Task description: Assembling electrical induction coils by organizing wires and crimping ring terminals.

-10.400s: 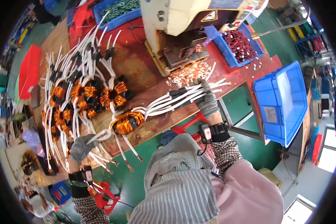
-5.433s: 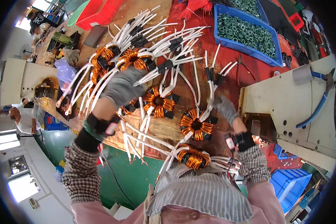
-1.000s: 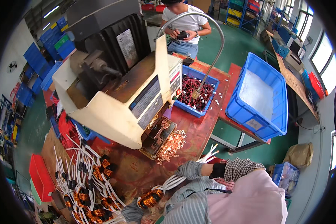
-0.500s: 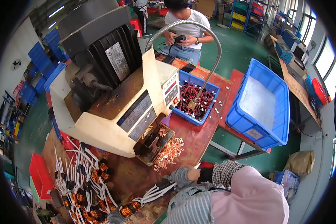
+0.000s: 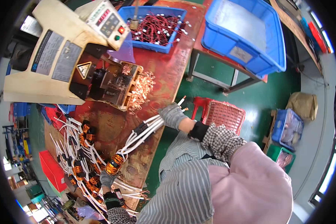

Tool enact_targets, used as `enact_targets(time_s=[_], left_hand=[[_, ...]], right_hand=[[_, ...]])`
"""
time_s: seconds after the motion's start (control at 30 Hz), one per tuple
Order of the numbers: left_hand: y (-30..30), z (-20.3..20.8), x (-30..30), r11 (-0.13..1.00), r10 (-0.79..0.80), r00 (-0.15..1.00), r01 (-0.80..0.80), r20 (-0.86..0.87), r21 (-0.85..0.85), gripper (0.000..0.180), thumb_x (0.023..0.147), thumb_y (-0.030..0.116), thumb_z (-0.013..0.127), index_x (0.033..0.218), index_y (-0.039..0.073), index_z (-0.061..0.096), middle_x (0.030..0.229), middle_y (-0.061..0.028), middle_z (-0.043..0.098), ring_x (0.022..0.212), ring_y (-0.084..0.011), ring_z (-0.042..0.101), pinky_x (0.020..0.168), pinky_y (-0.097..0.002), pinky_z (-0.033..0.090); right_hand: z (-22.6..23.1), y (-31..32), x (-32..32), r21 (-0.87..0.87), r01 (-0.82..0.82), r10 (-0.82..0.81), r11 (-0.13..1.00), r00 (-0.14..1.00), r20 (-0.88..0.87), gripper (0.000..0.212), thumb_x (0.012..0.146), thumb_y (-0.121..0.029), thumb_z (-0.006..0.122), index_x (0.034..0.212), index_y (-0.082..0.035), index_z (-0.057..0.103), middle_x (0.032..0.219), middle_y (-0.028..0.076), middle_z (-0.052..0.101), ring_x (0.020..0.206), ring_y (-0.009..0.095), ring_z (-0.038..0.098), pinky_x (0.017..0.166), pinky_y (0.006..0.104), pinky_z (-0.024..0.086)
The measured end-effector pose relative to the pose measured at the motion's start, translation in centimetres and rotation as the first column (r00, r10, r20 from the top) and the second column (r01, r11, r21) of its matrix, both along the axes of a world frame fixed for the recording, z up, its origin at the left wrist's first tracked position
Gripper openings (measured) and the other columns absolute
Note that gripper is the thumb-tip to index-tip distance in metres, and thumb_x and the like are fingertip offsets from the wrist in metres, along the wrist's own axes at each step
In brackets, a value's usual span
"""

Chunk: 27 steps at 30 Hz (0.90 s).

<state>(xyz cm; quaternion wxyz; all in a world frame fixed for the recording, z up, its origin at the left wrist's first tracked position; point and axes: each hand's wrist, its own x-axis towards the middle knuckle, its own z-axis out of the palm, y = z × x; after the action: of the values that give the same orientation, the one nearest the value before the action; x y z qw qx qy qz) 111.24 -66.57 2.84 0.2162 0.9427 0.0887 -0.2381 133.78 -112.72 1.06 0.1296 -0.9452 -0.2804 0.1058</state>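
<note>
A ring-shaped copper-wire coil with long white leads lies over the front part of the red worktable. In a grey glove, my left hand is closed at the coil's lower end, its fingertips partly hidden. My right hand, gloved too, wraps around the leads near their far ends. Bare copper tips stick out beyond it, over the table's edge. Black sleeving sits midway along the leads. Beside my left hand lies a pile of similar coils with white leads.
A cream press machine with a lit control panel stands at the far left. Copper terminals are heaped by its base. Behind are a blue bin of red wires and a large blue crate. A red stool stands right.
The view has tilted down, so the machine and bins sit higher and further left. The lead tips, hidden earlier, now show past my right hand. More of my left hand shows at the coil.
</note>
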Motion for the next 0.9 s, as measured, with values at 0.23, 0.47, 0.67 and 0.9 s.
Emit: enact_targets(time_s=[0.23, 0.47, 0.67, 0.9], left_hand=[[-6.4, 4.9, 0.2, 0.941, 0.337, 0.937, -0.335, 0.096, -0.034, 0.068, 0.055, 0.020, 0.084, 0.112, -0.001, 0.053, 0.102, -0.0107, 0.064, 0.089, -0.0245, 0.062, 0.080, -0.0329, 0.049], [-9.6, 3.8, -2.0, 0.829, 0.290, 0.844, -0.458, 0.452, 0.322, 0.074, 0.054, 0.020, 0.077, 0.119, 0.002, 0.047, 0.118, -0.0146, 0.050, 0.114, -0.0335, 0.042, 0.103, -0.0393, 0.031], [-14.2, 5.5, -0.4, 0.660, 0.327, 0.792, -0.582, 0.516, 0.475, 0.070, 0.058, 0.018, 0.075, 0.120, 0.004, 0.046, 0.121, -0.0168, 0.048, 0.116, -0.0342, 0.043, 0.102, -0.0420, 0.031], [-13.5, 2.1, 0.9, 0.560, 0.315, 0.764, -0.629, 0.563, 0.539, 0.072, 0.061, 0.033, 0.071, 0.121, 0.003, 0.048, 0.122, -0.0174, 0.047, 0.118, -0.0342, 0.040, 0.102, -0.0432, 0.030]], right_hand=[[-0.7, 1.1, 0.2, 0.107, 0.021, -0.019, 0.994, 1.000, -0.021, 0.010, 0.076, -0.018, 0.056, 0.078, -0.008, 0.060, 0.068, 0.012, 0.064, 0.066, 0.030, 0.065, 0.053, 0.0436, 0.048], [-1.0, 0.0, 1.8, 0.093, -0.135, 0.140, 0.986, 0.989, -0.051, 0.016, 0.071, -0.020, 0.063, 0.082, -0.009, 0.060, 0.072, 0.011, 0.065, 0.072, 0.030, 0.064, 0.057, 0.0426, 0.049], [-2.1, -4.6, 7.0, 0.050, -0.318, 0.322, 0.947, 0.938, -0.129, 0.016, 0.075, -0.021, 0.055, 0.087, -0.011, 0.059, 0.070, 0.011, 0.062, 0.066, 0.031, 0.064, 0.053, 0.0441, 0.049], [-1.2, -4.6, 11.1, 0.095, -0.585, 0.590, 0.806, 0.776, -0.223, 0.023, 0.071, -0.027, 0.065, 0.083, -0.009, 0.059, 0.066, 0.011, 0.061, 0.063, 0.031, 0.062, 0.053, 0.0435, 0.048]])
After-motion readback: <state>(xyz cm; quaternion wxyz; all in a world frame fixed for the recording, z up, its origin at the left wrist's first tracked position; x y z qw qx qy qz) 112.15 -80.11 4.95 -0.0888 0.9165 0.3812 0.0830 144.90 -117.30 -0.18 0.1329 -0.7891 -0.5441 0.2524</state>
